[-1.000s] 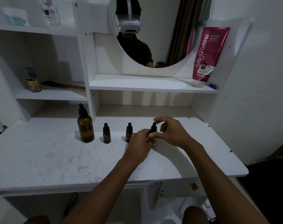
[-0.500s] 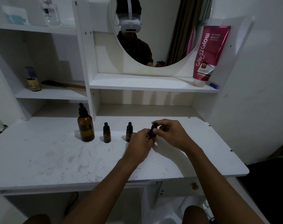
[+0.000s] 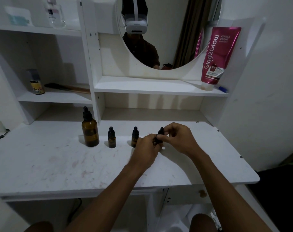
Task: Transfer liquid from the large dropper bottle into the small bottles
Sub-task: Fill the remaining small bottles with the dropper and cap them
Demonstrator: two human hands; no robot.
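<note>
The large amber dropper bottle (image 3: 90, 129) stands capped on the white table (image 3: 58, 161), left of centre. Two small amber dropper bottles stand to its right, one (image 3: 111, 138) free and one (image 3: 135, 136) just left of my left hand. My left hand (image 3: 146, 150) wraps the body of a third small bottle, which is mostly hidden. My right hand (image 3: 177, 137) pinches that bottle's black dropper cap (image 3: 160, 133) between thumb and fingers.
A shelf unit with a round mirror (image 3: 167, 30) rises behind the table. A pink tube (image 3: 217, 56) leans on the middle shelf at right. A small yellow-labelled can (image 3: 35, 82) and a dark-handled tool (image 3: 67, 87) sit on the left shelf.
My right hand's fingers have closed around the small bottle's cap, shifting their grip slightly. My left hand has stayed on the bottle. The other bottles have not moved.
</note>
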